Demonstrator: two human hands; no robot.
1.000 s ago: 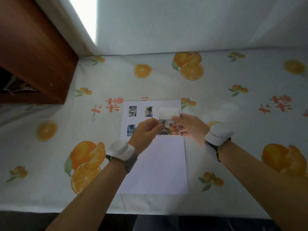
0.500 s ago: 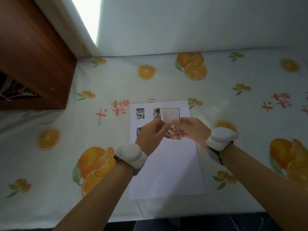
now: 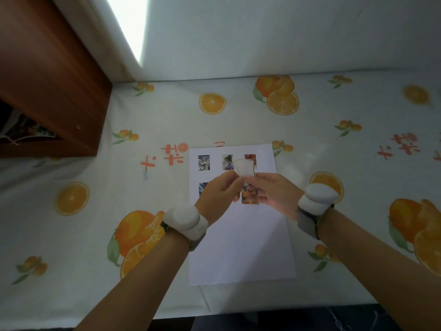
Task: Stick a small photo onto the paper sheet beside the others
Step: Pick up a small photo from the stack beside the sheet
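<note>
A white paper sheet (image 3: 241, 247) lies on the orange-print tablecloth. Three small photos (image 3: 204, 162) are stuck along its top row, and a fourth (image 3: 202, 187) below them is half hidden by my left hand. Both hands hover over the sheet's upper part, pinching one small colourful photo (image 3: 250, 195). My right hand (image 3: 274, 193) grips the photo by its right edge. My left hand (image 3: 217, 195) pinches a translucent backing film (image 3: 244, 167) that curls up from the photo's top. The film partly covers the third stuck photo (image 3: 250, 158).
A brown wooden cabinet (image 3: 52, 91) stands at the back left with clutter in its opening. A white wall rises behind the table. The tablecloth (image 3: 358, 163) spreads wide on both sides of the sheet. The table's front edge runs along the bottom.
My hands have drawn closer together over the sheet. The pale film has lifted further off the photo and now curls upward, and the photo shows narrower than before.
</note>
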